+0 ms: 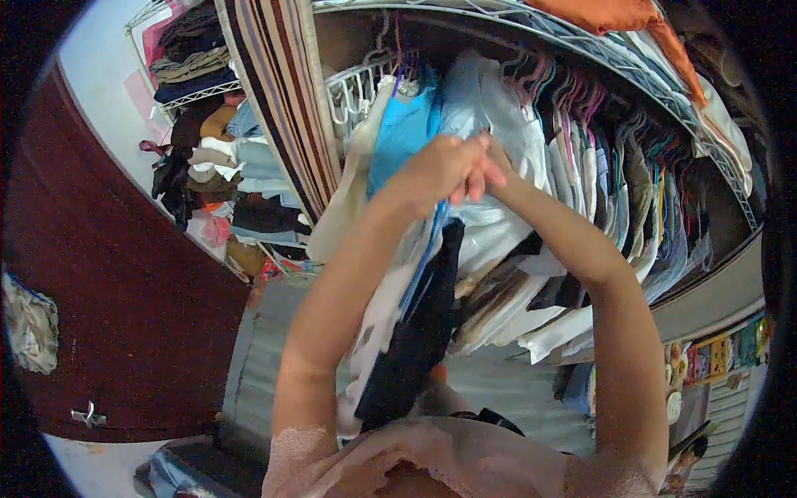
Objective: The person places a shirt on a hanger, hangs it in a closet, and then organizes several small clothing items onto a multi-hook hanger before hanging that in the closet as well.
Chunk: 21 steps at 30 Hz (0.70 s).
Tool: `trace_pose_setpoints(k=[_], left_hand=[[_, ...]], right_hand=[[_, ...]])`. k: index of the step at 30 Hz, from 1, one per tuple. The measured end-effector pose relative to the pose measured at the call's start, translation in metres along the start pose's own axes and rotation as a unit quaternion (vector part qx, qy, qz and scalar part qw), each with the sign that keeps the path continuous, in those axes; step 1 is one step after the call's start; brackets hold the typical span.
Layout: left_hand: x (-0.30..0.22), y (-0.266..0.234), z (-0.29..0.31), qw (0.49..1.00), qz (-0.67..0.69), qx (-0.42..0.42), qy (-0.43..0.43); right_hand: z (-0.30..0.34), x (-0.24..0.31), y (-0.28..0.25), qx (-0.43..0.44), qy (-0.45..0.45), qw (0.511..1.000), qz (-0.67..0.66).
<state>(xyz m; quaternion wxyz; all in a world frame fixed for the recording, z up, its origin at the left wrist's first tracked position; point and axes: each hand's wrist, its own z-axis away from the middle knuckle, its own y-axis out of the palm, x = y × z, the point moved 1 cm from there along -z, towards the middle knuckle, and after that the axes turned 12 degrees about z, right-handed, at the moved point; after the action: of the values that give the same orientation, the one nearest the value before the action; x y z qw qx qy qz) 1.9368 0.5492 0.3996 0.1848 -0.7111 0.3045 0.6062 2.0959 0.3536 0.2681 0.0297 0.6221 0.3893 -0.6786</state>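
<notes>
My left hand (463, 168) is raised in front of the clothes hanging on the rail, its fingers slightly bent and apart, with nothing visible in them. Close against it, my right hand (496, 156) is mostly covered by the left one, so its fingers cannot be made out. Directly behind both hands hangs a pale blue, shiny garment (473, 100). A bright blue garment (404, 133) hangs just left of them. Below the hands, a long dark garment (419, 332) hangs down beside a blue strip (422, 274), close to my body.
More clothes on hangers (573, 91) fill the rail to the right, under a wire shelf (465, 10). Left are a striped curtain (286, 100) and shelves of folded clothes (257, 170). A dark red door (124, 249) stands far left. White hangers (353, 91) hang near the curtain.
</notes>
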Motion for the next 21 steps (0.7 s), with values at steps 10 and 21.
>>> trace_pose_setpoints(k=[10,21], left_hand=[[-0.014,-0.067,-0.136,0.928,-0.152,-0.168,0.294],[-0.041,-0.083,-0.209,0.936,-0.244,-0.029,0.252]], right_hand=[[-0.003,-0.02,-0.053,-0.079,0.158,0.886,-0.429],[0.024,-0.07,-0.141,-0.2,0.27,0.534,-0.776]])
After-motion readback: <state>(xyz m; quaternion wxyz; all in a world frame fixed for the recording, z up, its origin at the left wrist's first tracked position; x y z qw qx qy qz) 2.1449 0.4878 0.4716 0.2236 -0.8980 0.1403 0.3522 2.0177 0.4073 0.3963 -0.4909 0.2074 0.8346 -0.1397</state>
